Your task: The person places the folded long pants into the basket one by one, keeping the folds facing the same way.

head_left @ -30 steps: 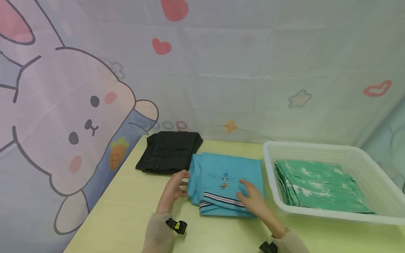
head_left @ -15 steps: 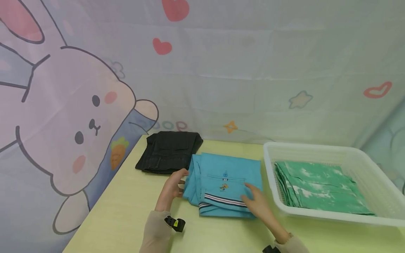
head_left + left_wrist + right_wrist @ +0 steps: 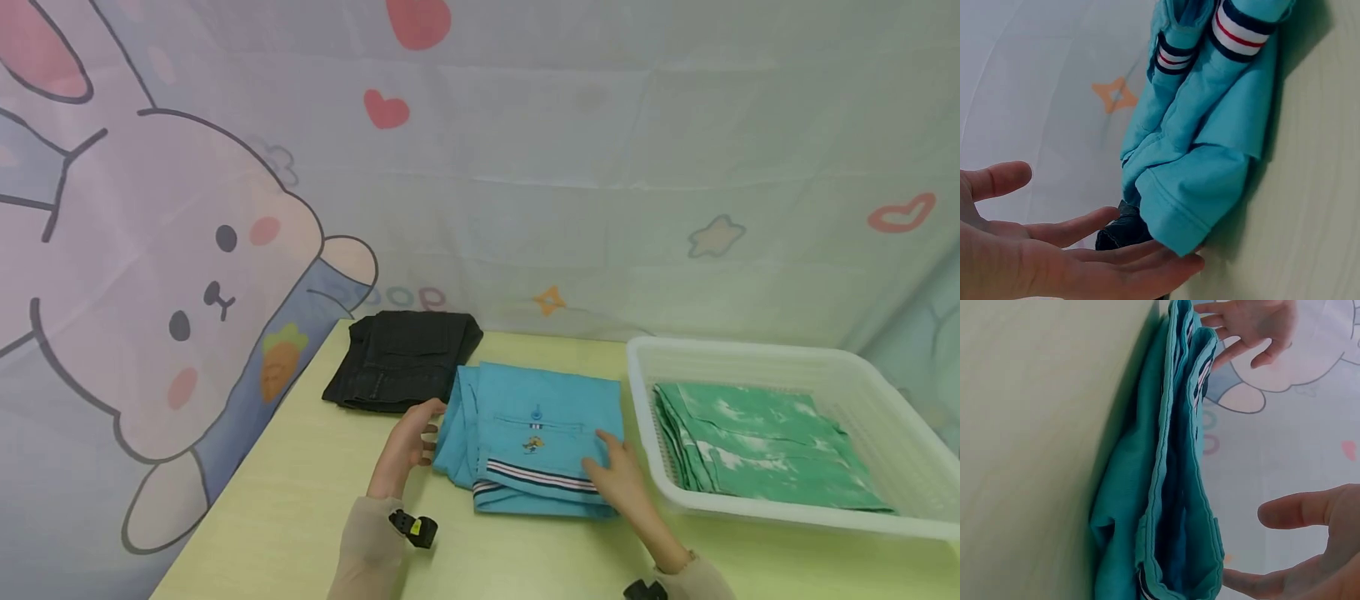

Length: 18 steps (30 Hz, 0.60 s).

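Note:
Folded blue pants (image 3: 547,400) lie on the table, with a buttoned pocket, a small embroidered motif and striped bands showing. My left hand (image 3: 408,442) is at their left edge, fingers loosely extended. In the left wrist view, its fingers (image 3: 1141,269) reach the low blue corner; whether they touch it I cannot tell. Over the right part of the pants is my right hand (image 3: 622,483), thumb and fingers spread, gripping nothing. The right wrist view shows the open layered edge of the pants (image 3: 1207,512) beside that hand (image 3: 1329,550).
Folded black pants (image 3: 405,358) lie behind and to the left on the pale yellow table (image 3: 277,500). At the right stands a white plastic basket (image 3: 652,467) holding a folded green-and-white garment (image 3: 765,446). A printed curtain (image 3: 525,208) hangs behind the table.
My right hand has moved to the right across the pants. My left hand has shifted slightly left, and the left edge of the pants now reaches a little farther left.

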Each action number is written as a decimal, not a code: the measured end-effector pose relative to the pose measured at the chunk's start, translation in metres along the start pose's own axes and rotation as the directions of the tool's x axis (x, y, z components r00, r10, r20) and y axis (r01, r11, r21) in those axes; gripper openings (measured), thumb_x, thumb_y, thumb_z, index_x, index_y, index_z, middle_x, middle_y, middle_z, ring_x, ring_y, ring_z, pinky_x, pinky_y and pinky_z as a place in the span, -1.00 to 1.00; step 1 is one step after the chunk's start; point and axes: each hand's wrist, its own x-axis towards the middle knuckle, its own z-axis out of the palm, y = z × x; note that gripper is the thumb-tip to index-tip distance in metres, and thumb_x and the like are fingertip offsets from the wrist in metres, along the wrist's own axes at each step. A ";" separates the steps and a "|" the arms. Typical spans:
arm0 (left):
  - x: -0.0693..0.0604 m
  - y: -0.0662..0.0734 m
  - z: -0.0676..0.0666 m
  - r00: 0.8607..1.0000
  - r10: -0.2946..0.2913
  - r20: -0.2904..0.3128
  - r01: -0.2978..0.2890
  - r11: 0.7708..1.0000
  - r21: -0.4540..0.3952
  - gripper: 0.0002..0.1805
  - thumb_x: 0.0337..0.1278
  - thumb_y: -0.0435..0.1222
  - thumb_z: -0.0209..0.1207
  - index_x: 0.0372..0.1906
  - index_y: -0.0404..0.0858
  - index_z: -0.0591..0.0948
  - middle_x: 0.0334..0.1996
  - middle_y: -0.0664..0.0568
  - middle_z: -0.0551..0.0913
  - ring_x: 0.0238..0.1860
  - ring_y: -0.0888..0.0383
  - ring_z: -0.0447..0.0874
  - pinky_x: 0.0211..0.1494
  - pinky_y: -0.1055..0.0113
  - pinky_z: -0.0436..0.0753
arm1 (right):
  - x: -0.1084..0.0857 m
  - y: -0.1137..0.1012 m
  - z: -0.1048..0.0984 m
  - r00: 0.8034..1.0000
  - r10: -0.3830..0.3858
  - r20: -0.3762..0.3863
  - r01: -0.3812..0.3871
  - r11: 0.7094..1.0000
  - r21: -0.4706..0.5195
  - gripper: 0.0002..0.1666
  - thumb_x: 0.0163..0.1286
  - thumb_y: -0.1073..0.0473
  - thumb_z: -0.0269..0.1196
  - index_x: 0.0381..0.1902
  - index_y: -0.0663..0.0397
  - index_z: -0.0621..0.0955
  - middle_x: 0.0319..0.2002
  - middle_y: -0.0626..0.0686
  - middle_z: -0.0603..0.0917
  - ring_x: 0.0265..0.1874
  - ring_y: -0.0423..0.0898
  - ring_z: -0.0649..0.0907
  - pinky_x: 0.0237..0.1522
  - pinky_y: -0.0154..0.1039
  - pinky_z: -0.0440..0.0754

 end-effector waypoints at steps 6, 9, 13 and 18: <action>0.001 0.000 -0.002 1.000 0.008 0.027 -0.007 0.999 -0.043 -0.35 0.09 -0.17 -0.12 0.27 -0.38 0.10 0.25 -0.47 -0.05 0.23 -0.48 -0.03 0.16 -0.38 0.00 | 0.004 0.003 -0.001 0.997 0.061 0.043 -0.063 0.997 0.040 -0.33 0.28 0.20 -0.04 0.29 0.38 0.10 0.24 0.55 0.01 0.22 0.46 0.07 0.09 0.32 0.19; 0.003 -0.001 -0.002 1.000 0.001 0.031 0.000 0.999 -0.043 -0.32 0.10 -0.17 -0.12 0.30 -0.38 0.05 0.25 -0.48 -0.04 0.24 -0.47 -0.05 0.13 -0.43 -0.02 | 0.004 0.004 -0.001 0.996 0.072 0.046 -0.074 0.996 0.048 -0.33 0.29 0.19 -0.05 0.29 0.38 0.08 0.24 0.54 0.03 0.21 0.44 0.10 0.09 0.30 0.21; 0.005 -0.002 -0.001 1.000 -0.013 0.023 0.014 0.999 -0.036 -0.32 0.12 -0.17 -0.12 0.31 -0.37 0.05 0.25 -0.48 -0.03 0.24 -0.46 -0.04 0.09 -0.45 0.00 | 0.004 0.006 -0.001 0.995 0.087 0.042 -0.089 0.995 0.052 -0.33 0.29 0.19 -0.06 0.29 0.41 0.08 0.23 0.52 0.09 0.20 0.42 0.13 0.09 0.27 0.24; 0.006 -0.002 0.002 1.000 -0.022 0.015 0.022 0.999 -0.035 -0.29 0.12 -0.17 -0.12 0.33 -0.36 -0.02 0.25 -0.47 -0.03 0.25 -0.44 -0.04 0.07 -0.46 0.03 | 0.004 0.008 -0.001 0.993 0.110 0.046 -0.112 0.992 0.060 -0.32 0.29 0.18 -0.07 0.29 0.40 0.07 0.22 0.52 0.10 0.18 0.40 0.16 0.05 0.24 0.27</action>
